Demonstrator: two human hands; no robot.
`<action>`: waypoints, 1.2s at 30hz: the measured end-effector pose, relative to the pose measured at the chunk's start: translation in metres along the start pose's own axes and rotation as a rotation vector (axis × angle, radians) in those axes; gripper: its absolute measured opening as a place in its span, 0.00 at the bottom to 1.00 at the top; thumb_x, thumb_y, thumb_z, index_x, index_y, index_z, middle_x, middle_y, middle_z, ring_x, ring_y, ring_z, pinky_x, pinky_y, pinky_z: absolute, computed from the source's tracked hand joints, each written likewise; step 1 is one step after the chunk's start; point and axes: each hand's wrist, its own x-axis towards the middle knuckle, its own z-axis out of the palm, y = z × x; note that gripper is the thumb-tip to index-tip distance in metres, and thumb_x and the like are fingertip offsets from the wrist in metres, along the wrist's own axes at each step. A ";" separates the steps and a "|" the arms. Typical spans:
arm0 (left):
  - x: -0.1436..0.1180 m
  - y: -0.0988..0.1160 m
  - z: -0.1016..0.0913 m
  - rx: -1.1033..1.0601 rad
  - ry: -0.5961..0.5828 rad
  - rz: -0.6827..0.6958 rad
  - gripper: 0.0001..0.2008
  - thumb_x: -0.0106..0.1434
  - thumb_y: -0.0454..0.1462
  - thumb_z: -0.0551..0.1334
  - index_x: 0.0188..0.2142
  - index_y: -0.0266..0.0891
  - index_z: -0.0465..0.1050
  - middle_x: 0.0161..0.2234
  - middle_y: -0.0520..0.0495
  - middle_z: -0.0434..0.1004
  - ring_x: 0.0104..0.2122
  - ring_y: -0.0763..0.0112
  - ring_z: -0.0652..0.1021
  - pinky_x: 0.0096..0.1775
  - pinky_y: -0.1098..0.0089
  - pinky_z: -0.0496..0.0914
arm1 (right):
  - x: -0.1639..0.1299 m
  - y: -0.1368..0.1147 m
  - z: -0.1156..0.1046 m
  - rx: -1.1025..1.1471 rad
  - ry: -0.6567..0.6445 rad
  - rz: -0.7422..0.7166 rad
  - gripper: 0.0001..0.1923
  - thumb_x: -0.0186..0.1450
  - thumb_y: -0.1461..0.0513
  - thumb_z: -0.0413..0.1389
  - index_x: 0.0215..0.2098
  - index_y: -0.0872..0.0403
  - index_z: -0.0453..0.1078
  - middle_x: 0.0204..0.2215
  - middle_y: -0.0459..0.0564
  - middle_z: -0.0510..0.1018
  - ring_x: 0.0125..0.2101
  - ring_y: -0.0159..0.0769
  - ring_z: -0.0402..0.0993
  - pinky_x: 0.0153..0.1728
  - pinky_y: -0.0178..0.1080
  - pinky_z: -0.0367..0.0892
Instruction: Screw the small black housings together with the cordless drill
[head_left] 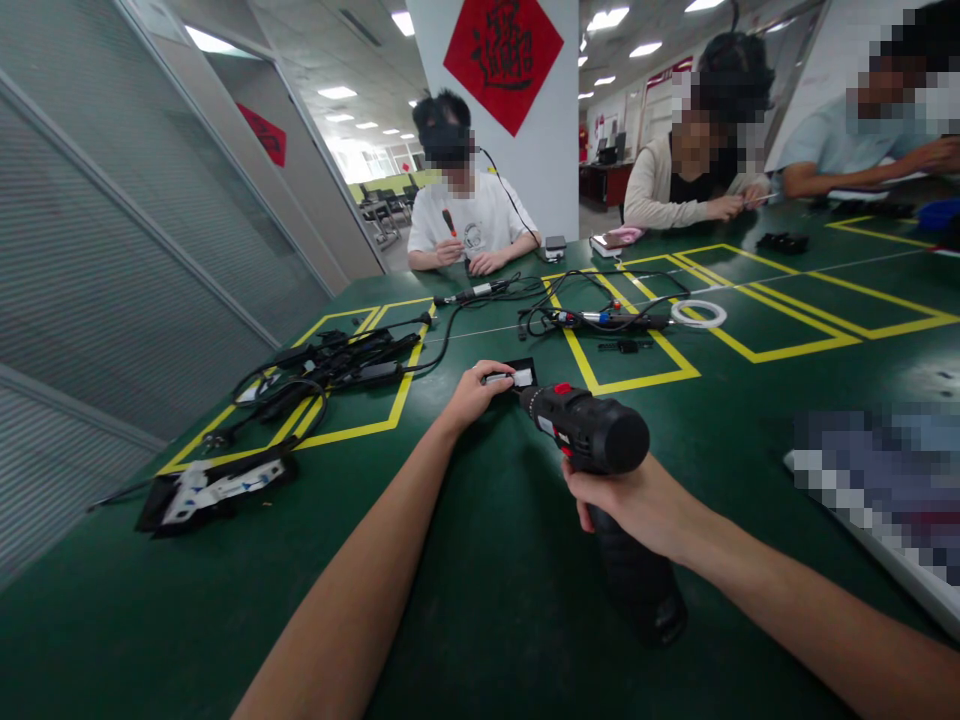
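Observation:
My right hand (637,495) is wrapped round the grip of a black cordless drill (600,430) with red details. The drill's chuck points forward and left, its tip close to a small black piece (526,367) with a white part (520,378) on it. My left hand (480,390) has its fingers closed on this black-and-white piece, which lies on the green table (480,560). Whether the drill's bit touches the piece I cannot make out.
Tangled black cables (352,360) lie inside yellow tape on the left, with a black-and-white part (217,490) in front. Mid-table are more cables (600,318) and a white ring-shaped coil (699,314). A pixelated slab (885,500) lies at right. Several people sit across, one holding a screwdriver (450,222).

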 end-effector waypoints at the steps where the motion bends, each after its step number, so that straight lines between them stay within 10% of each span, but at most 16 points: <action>1: 0.000 0.000 0.000 0.000 -0.001 -0.004 0.15 0.56 0.44 0.61 0.41 0.42 0.75 0.45 0.47 0.75 0.48 0.63 0.72 0.54 0.62 0.64 | 0.000 0.000 0.000 0.003 -0.002 -0.001 0.01 0.58 0.66 0.54 0.31 0.55 0.66 0.17 0.42 0.70 0.21 0.32 0.70 0.28 0.37 0.63; 36: 0.000 0.001 0.000 -0.012 -0.008 0.013 0.15 0.57 0.44 0.61 0.41 0.42 0.75 0.45 0.47 0.75 0.48 0.62 0.72 0.55 0.61 0.63 | -0.001 0.000 0.000 -0.032 0.003 0.041 0.01 0.59 0.65 0.53 0.31 0.54 0.65 0.17 0.43 0.71 0.21 0.32 0.69 0.29 0.37 0.62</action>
